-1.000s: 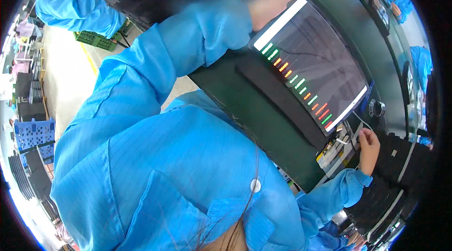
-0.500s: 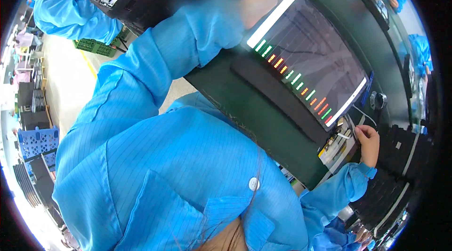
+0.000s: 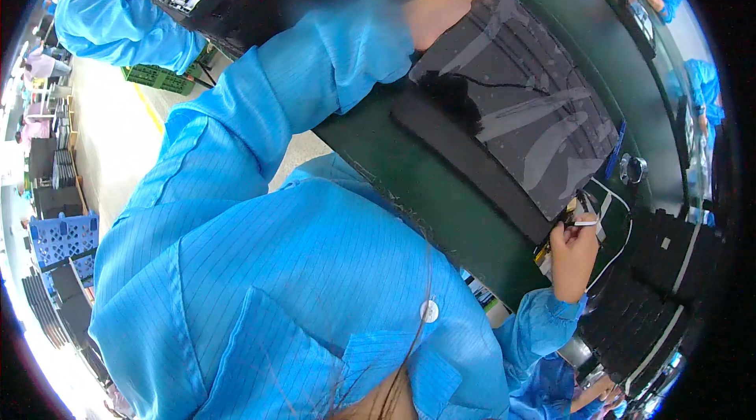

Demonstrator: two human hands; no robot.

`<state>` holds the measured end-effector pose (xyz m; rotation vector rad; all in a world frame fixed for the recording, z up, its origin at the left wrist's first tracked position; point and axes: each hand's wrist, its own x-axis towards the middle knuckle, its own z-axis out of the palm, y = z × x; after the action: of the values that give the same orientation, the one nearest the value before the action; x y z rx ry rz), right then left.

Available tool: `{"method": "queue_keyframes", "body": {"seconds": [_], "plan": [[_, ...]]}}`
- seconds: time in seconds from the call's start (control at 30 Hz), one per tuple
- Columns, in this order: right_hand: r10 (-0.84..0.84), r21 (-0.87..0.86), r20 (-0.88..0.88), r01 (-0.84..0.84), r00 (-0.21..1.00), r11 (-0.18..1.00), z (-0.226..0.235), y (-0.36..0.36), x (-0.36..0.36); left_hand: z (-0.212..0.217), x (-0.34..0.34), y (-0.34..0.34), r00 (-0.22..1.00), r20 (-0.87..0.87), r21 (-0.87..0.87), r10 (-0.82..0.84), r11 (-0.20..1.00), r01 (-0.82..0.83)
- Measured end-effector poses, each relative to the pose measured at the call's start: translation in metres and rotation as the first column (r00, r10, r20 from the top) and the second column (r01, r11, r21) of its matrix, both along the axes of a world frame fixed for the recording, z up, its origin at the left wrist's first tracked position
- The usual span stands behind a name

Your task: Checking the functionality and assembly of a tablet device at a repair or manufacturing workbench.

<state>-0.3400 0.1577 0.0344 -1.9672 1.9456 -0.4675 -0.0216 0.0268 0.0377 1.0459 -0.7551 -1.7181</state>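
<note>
Display panel, dark, flat on green tabletop | my left hand open, pressing far edge | my right hand pinching white cable at near corner | I'd brace panel, ease connector straight.

an electronics assembly line in a factory: a long green conveyor bench carries a flat display panel, workers along it wear blue antistatic smocks, black foam trays sit stacked at one side, and blue and green crates stand on the pale floor.
</note>
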Motion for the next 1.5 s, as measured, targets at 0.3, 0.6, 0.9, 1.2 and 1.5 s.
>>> {"method": "queue_keyframes", "body": {"seconds": [0.3,0.6,0.9,1.2,1.5], "plan": [[-0.003,0.058,0.114,-0.003,0.993,0.998,0.007,-0.005,-0.005,0.002,0.000,0.002,0.992,-0.095,-0.006,-0.077,0.997,0.077],[-0.117,0.079,0.174,0.105,0.978,0.991,-0.005,-0.006,-0.019,0.010,-0.003,0.006,0.999,-0.013,0.004,-0.043,0.999,0.043],[-0.145,0.066,-0.154,0.156,0.977,0.986,-0.003,-0.014,-0.002,0.001,0.001,0.004,0.984,-0.097,-0.088,-0.147,0.986,0.138],[-0.366,0.252,0.542,0.269,0.756,0.929,0.049,0.017,-0.017,0.046,0.002,0.065,0.942,0.334,-0.895,-0.034,0.301,0.329],[-0.038,0.047,0.730,0.006,0.683,0.999,0.031,0.008,-0.016,0.048,0.014,0.073,0.836,0.338,-0.727,0.432,-0.445,0.523]]}}
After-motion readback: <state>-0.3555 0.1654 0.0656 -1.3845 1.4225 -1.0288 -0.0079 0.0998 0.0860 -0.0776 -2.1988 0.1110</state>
